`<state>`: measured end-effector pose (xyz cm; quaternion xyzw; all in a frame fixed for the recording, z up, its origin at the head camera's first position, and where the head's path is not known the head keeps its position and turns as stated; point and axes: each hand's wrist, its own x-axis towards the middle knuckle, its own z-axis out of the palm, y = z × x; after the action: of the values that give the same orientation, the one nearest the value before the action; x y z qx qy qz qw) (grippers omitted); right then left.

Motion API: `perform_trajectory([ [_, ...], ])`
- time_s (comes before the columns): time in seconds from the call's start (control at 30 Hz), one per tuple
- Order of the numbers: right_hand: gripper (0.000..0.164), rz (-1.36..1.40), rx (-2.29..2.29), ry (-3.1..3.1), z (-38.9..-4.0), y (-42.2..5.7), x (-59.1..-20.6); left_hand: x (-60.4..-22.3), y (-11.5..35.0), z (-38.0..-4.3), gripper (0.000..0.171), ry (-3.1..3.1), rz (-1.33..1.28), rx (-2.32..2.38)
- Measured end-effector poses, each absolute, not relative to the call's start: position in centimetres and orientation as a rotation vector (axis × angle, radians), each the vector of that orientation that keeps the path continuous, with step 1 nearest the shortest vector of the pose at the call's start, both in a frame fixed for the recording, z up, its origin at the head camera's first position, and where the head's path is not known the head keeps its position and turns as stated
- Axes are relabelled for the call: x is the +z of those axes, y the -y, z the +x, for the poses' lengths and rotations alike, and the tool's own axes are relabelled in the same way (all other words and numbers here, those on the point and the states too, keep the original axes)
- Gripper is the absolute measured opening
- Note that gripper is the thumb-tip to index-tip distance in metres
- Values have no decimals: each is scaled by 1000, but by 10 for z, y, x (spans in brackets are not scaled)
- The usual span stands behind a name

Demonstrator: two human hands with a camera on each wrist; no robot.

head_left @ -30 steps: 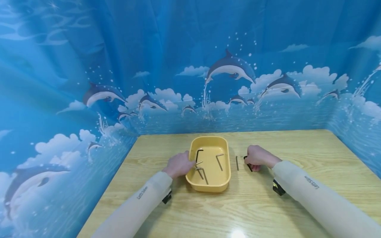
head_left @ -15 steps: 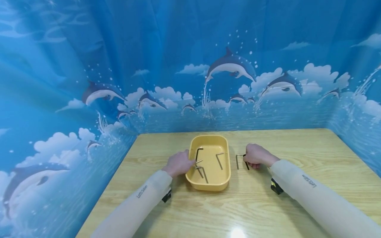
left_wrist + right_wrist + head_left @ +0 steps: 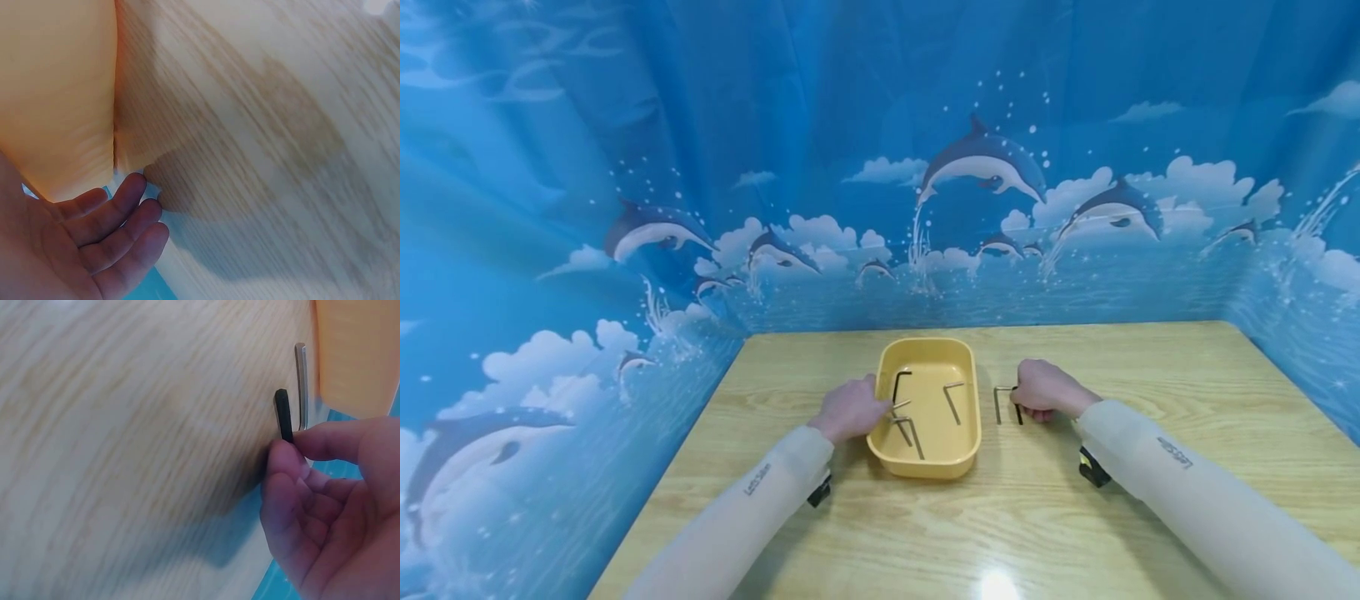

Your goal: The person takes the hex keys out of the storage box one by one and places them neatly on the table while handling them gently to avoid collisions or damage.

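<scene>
A yellow plastic bin stands on the table, with several hex keys lying inside, among them a black one and a silver one. My left hand holds the bin's left wall, thumb over the rim. In the left wrist view its fingers are bent beside the outer wall. To the right of the bin, my right hand pinches a black hex key between thumb and fingertips. A silver hex key lies between that hand and the bin, its long arm beside the black one.
The wooden table reaches back to a blue curtain printed with dolphins and clouds, which also closes in both sides. Each wrist carries a small black camera mount.
My right hand has shifted slightly left with the black hex key, which has swung from slanted to nearly parallel with the silver one. My left hand stays on the bin.
</scene>
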<state>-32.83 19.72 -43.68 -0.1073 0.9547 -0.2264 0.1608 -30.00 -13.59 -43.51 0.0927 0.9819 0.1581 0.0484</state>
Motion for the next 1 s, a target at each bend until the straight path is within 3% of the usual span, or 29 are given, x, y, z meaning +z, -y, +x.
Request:
perform_trajectory([
  [0.83,21,-306,-642,-2726,-329,-195,-438,-434,137,-299,49,-2985,260,462],
  [1.0,29,-298,-600,-2736,-329,-194,-432,-435,136,-300,50,-2998,272,449],
])
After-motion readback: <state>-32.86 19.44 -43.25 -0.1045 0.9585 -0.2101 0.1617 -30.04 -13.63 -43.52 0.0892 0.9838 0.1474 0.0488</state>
